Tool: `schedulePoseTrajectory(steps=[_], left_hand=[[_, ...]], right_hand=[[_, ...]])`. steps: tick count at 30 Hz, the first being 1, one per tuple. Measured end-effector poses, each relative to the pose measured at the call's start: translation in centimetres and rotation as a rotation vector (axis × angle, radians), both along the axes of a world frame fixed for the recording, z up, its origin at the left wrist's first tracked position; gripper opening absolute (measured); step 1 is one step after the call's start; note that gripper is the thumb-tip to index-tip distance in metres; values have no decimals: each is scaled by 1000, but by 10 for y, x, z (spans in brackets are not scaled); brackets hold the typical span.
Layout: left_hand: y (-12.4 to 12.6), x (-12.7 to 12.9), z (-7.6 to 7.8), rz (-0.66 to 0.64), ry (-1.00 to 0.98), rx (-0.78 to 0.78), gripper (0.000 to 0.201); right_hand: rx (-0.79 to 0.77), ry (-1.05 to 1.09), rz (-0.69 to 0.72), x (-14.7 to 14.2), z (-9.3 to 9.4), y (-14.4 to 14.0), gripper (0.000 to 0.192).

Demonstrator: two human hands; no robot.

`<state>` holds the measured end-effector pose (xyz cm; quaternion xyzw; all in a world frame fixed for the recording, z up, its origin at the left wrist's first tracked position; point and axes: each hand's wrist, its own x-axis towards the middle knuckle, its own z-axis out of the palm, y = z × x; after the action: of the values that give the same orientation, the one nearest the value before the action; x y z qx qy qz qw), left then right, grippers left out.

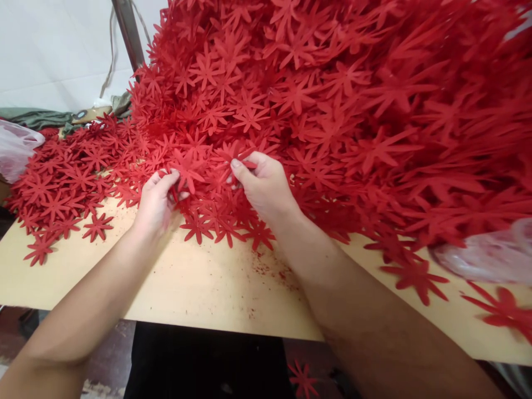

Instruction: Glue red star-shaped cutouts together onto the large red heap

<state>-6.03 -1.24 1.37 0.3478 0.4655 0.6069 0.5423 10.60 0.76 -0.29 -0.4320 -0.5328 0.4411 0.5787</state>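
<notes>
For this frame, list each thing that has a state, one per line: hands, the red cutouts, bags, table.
left hand: closed, pinching a red flower cutout
right hand: closed, thumb pressed on a cutout at the heap's edge
heap of red flower cutouts: piled high, spilling onto the table
loose cutouts: lying flat, spread out on the left
wooden table: dusted with red scraps
plastic bag: crumpled, on the right
fallen cutout: on the floor

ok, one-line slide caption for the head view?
Both hands pinch red flower cutouts from a heap on a wooden board.
</notes>
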Motion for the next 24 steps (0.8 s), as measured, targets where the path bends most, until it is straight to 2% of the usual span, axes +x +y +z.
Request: schedulePoseTrajectory(steps=[4,8,12,15,19,24], left_hand=[[-6,9,1,-79,46,-9,14],[-6,11,1,-63,48,-2,12],[-5,9,-1,-93,41,41,13],[-9,10,-1,-165,19,82,11],[-16,17,-1,-267,78,60,30],[-16,20,-3,-170,109,72,33]], right_hand=[[15,-84,-47,-3,0,-2,39],[80,-142,-92,-3,4,-6,51],[79,-164,-70,-6,8,-10,58],[77,-200,-38,-8,7,-12,58],[84,-259,9,-13,1,-13,54],[191,-263,180,-20,-6,-16,34]])
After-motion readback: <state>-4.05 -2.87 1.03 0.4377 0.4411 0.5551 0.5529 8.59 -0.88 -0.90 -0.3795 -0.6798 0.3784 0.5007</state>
